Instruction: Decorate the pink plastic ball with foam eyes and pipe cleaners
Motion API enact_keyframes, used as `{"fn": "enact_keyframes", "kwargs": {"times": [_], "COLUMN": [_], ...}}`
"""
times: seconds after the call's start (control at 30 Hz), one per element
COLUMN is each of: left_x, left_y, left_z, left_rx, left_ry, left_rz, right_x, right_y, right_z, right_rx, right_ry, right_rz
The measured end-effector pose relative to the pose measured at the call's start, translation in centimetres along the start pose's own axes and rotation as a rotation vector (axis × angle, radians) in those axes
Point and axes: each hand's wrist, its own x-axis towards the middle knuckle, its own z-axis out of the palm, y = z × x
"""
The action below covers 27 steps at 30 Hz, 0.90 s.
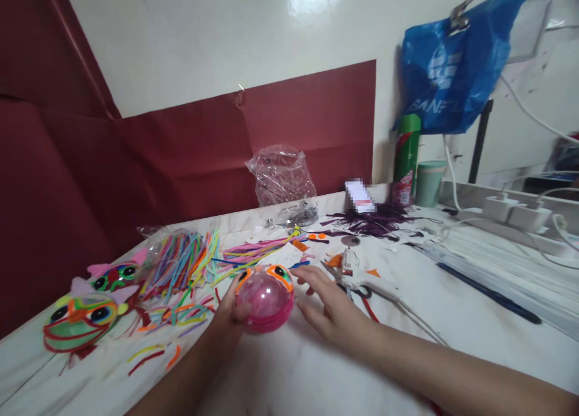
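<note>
A clear, pink-tinted plastic ball (265, 295) with a pink band round its lower part sits low in front of me. Two eyes ringed in orange pipe cleaner are fixed to its top. My left hand (231, 310) is wrapped round the ball's left side, its fingers partly hidden behind it. To the right, my right hand (323, 298) is held with fingers apart, the fingertips close to the ball's right edge; a gap shows between palm and ball. Beyond the right hand lie a white hot glue gun (362, 276) and scissors (337, 274).
Two finished-looking animal faces, one green (79, 322) and one pink-eared (120, 274), stand at the left. Bundles of pipe cleaners (181, 262) lie behind, with cut pieces (147, 359) nearer. Purple tassels (373, 220), a phone (359, 196), a spray can (407, 160) and a power strip (511, 223) are further back.
</note>
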Motion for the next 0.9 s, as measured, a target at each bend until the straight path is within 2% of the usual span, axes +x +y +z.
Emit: {"fn": "enact_keyframes", "kwargs": {"times": [0.13,0.23,0.3,0.37,0.43,0.5,0.6,0.77,0.9], "left_x": [0.2,0.5,0.7,0.8,0.8,0.6,0.1,0.2,0.6], "left_y": [0.2,-0.4,-0.9,-1.3,-1.5,-1.8,-2.2,-2.7,-2.5], "left_z": [0.4,0.2,0.0,0.1,0.7,1.4,2.3,1.8,1.1], "left_rx": [0.038,0.006,0.028,0.119,0.221,0.287,0.324,0.193,0.136], "left_ry": [0.181,0.199,0.185,0.177,0.178,0.186,0.188,0.029,0.099], "left_rz": [-0.001,-0.031,-0.052,-0.053,-0.026,0.017,0.082,0.095,0.036], "right_x": [0.4,0.5,0.4,0.2,-0.2,-0.5,-0.7,-0.7,-0.6], "right_y": [1.6,2.0,1.9,1.6,1.2,0.9,1.0,2.1,2.5], "right_z": [0.0,-0.1,0.0,0.2,0.5,0.8,1.0,0.6,0.2], "right_rx": [-0.023,-0.02,-0.022,-0.04,-0.08,-0.13,-0.192,-0.198,-0.178], "right_ry": [0.004,-0.019,-0.039,-0.086,-0.162,-0.223,-0.229,-0.214,-0.238], "right_rz": [0.205,0.294,0.262,0.161,0.061,0.023,0.027,0.067,0.108]}}
